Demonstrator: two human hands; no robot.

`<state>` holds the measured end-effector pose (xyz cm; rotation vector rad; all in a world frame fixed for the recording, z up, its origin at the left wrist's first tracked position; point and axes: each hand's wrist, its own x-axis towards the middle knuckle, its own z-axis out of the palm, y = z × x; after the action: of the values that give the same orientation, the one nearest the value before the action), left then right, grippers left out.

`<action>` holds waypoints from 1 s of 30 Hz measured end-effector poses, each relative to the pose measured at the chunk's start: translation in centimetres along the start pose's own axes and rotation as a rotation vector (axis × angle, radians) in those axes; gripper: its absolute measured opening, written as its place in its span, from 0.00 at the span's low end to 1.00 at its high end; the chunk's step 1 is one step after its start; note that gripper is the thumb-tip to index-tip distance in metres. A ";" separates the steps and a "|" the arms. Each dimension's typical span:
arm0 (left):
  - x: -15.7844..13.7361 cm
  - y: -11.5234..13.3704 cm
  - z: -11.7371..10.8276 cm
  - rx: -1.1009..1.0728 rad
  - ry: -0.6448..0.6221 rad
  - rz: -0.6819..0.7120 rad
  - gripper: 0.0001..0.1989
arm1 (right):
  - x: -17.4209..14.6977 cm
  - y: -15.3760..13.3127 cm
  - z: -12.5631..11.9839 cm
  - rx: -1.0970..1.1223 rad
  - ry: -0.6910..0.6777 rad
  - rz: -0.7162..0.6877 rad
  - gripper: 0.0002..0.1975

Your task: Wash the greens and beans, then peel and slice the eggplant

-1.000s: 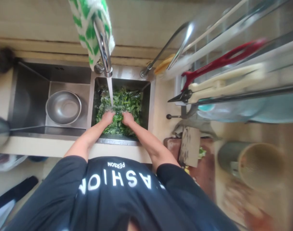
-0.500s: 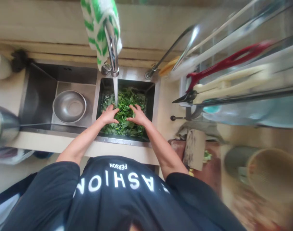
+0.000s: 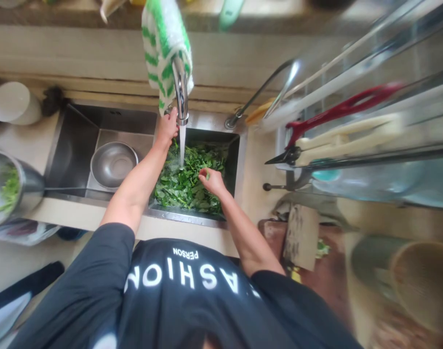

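Greens [image 3: 187, 186] (wet); leafy, jumbled

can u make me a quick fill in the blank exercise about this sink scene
1. The person's bare ____ hand is near the base of the shiny curved metal faucet.
2. The bare right hand is over the wet leafy vegetables, whose colour is ____.
3. From the faucet's mouth, a stream of ____ falls onto the vegetables.
4. The rectangular steel sink, with a round silver metal bowl in one basin, has ____ basins.

Missing words: left; green; water; two
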<state>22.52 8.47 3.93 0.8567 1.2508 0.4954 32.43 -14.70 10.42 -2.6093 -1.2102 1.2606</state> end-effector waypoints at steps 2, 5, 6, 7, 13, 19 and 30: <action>0.2 -0.1 0.5 -0.045 0.031 -0.047 0.14 | -0.1 0.3 -0.1 0.017 0.009 0.004 0.09; -0.1 -0.3 0.8 -0.081 0.067 -0.068 0.14 | -0.2 0.4 0.0 0.027 0.017 0.027 0.09; -0.3 -0.3 0.8 -0.076 0.062 -0.072 0.14 | -0.2 0.4 0.1 0.031 0.017 0.030 0.09; -0.5 -0.3 0.8 -0.065 0.053 -0.080 0.15 | -0.1 0.2 0.2 0.035 0.013 0.027 0.09; -1.7 -1.2 1.2 0.037 0.052 -0.108 0.17 | 0.0 -1.3 0.8 0.068 -0.012 -0.033 0.09; -4.6 -5.7 -0.6 0.384 0.031 0.044 0.21 | 0.0 0.7 0.2 -0.044 -0.097 0.028 0.15; -9.4 -12.8 -0.3 1.018 -0.523 -0.205 0.67 | 7.1 1.6 2.2 -0.219 -0.228 0.329 0.67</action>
<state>18.11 -6.21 -0.40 1.5506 1.0391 -0.5814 34.66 -11.97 3.72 -2.9878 -1.0255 1.6012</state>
